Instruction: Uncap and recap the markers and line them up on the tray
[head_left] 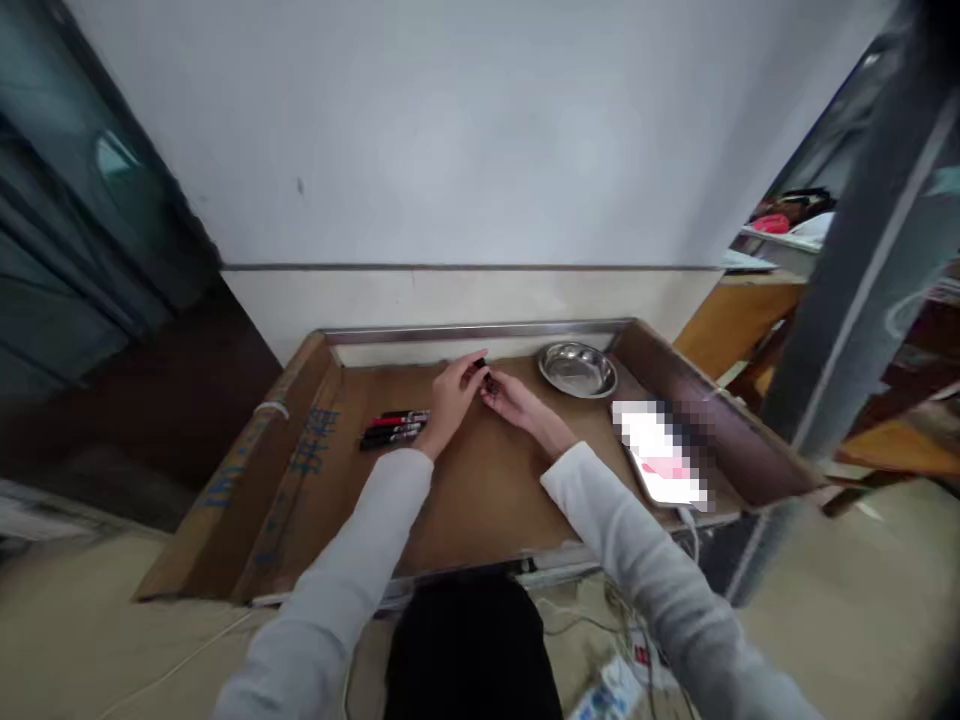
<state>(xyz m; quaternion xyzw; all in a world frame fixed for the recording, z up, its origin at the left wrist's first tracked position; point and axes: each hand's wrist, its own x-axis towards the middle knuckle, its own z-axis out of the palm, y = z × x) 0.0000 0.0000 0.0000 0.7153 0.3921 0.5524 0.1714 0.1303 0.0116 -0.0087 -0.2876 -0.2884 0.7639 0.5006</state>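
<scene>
**Hands meeting over a small dark item at a brown table**

A plain pale wall rose behind the brown table [480, 500]. On its left edge ran blue writing [315, 445], too blurred to read. Beside it lay a cluster of markers [395, 428], red and black. The left hand [454, 398] and right hand [517, 402] met at centre, fingers pinched on a small dark item [484, 372], seemingly a marker being capped or uncapped; a steady pull or push would suit. A metal bowl [578, 369] stood further right.
</scene>
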